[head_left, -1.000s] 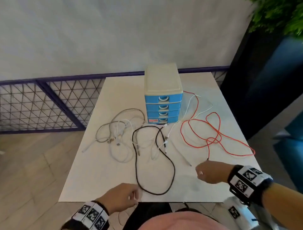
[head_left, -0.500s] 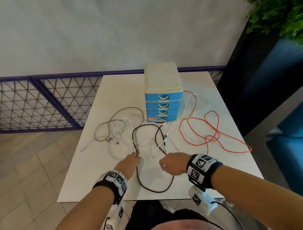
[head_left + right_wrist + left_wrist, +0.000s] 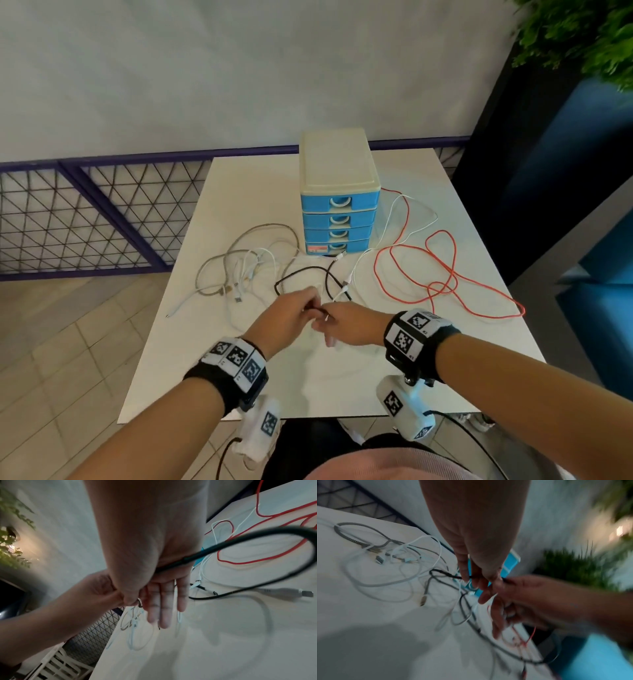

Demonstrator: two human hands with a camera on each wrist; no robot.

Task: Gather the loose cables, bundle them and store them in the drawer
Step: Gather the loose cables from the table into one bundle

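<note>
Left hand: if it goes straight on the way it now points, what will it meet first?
Probably the black cable it already pinches with the right hand; past that loop, the left hand would likely meet the drawer box. Depth is unclear.

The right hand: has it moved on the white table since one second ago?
Yes. The right hand went left from under the red cable, and now meets the left hand before the blue drawer unit.

Head view bright and even; both wrist views dimmer, motion-blurred, edges warped
</note>
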